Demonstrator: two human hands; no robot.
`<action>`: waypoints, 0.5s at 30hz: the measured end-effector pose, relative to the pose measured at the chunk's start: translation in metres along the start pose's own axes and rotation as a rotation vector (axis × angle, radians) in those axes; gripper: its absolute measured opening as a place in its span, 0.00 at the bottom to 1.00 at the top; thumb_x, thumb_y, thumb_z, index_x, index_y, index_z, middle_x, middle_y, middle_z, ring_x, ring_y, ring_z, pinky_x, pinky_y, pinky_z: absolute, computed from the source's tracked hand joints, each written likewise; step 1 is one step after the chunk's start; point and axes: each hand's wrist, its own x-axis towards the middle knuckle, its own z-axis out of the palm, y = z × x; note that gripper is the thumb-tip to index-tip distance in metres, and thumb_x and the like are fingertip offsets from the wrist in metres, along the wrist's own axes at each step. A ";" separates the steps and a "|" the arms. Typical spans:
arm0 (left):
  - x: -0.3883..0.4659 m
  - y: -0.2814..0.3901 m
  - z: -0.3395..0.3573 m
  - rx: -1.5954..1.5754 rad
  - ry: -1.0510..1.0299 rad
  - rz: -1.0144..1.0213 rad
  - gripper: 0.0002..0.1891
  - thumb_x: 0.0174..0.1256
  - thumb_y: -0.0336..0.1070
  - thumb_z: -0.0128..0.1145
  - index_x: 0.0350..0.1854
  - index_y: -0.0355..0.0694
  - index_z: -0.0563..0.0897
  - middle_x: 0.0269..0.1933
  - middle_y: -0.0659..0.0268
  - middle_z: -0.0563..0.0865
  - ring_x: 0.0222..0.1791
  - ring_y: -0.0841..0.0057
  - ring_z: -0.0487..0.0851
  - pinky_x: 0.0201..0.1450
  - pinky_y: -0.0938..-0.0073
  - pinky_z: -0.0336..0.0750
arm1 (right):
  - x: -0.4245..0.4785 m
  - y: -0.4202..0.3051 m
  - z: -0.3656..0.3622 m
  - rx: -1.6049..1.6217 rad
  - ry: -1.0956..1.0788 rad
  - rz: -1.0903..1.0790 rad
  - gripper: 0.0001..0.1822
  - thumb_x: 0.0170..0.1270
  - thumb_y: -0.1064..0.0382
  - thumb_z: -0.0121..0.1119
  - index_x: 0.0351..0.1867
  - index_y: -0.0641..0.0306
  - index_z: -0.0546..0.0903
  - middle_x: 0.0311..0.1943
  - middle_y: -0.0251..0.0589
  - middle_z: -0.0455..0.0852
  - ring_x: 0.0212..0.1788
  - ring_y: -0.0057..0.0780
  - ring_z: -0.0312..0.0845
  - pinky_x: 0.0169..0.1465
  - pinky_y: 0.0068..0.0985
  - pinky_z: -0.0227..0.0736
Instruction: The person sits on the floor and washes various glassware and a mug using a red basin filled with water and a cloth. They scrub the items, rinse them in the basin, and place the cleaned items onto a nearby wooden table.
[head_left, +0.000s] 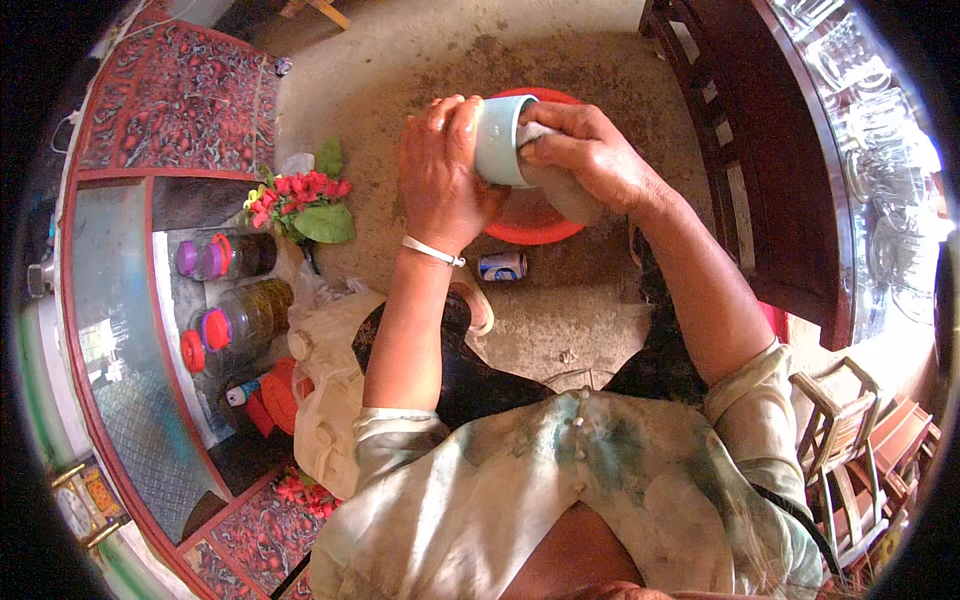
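Note:
A pale blue cup (498, 142) is tilted on its side above a red basin (525, 232). My left hand (446, 161) grips it around its closed end, and the fingers look wet. At the cup's mouth, my right hand (592, 150) pinches a greyish-white cloth (534, 133), with fingertips at the rim. A grey, blurred part of the cloth seems to hang below that hand. The inside of the cup is mostly hidden. Below the cup, the basin rests on the floor.
A blue drink can (502, 267) lies on the floor near my foot. Left stand artificial red flowers (304, 195), lidded jars (247, 300), pale plastic jugs (330, 330) and a red-framed cabinet (112, 285). Glass mugs (855, 60) line the dark wooden table (795, 187) at right, near small wooden stools (844, 420).

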 end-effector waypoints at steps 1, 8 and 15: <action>0.001 -0.004 0.001 -0.018 0.022 -0.030 0.43 0.31 0.31 0.70 0.59 0.39 0.66 0.53 0.56 0.74 0.53 0.56 0.72 0.57 0.57 0.65 | 0.001 0.000 -0.001 0.115 0.039 -0.010 0.15 0.55 0.64 0.55 0.42 0.68 0.79 0.36 0.38 0.83 0.38 0.22 0.77 0.43 0.24 0.73; 0.001 -0.013 -0.008 -0.075 0.269 -0.229 0.39 0.35 0.28 0.72 0.56 0.33 0.68 0.47 0.51 0.78 0.48 0.56 0.76 0.53 0.57 0.69 | -0.010 -0.014 -0.021 0.378 0.358 0.061 0.15 0.63 0.53 0.55 0.40 0.64 0.80 0.35 0.39 0.83 0.33 0.26 0.80 0.36 0.24 0.76; 0.009 -0.001 -0.012 -1.114 0.242 -0.790 0.28 0.47 0.32 0.73 0.51 0.33 0.73 0.45 0.60 0.82 0.42 0.76 0.82 0.45 0.74 0.78 | 0.002 0.017 -0.002 -0.115 0.144 -0.178 0.18 0.57 0.65 0.63 0.49 0.67 0.77 0.36 0.40 0.83 0.38 0.24 0.78 0.44 0.23 0.75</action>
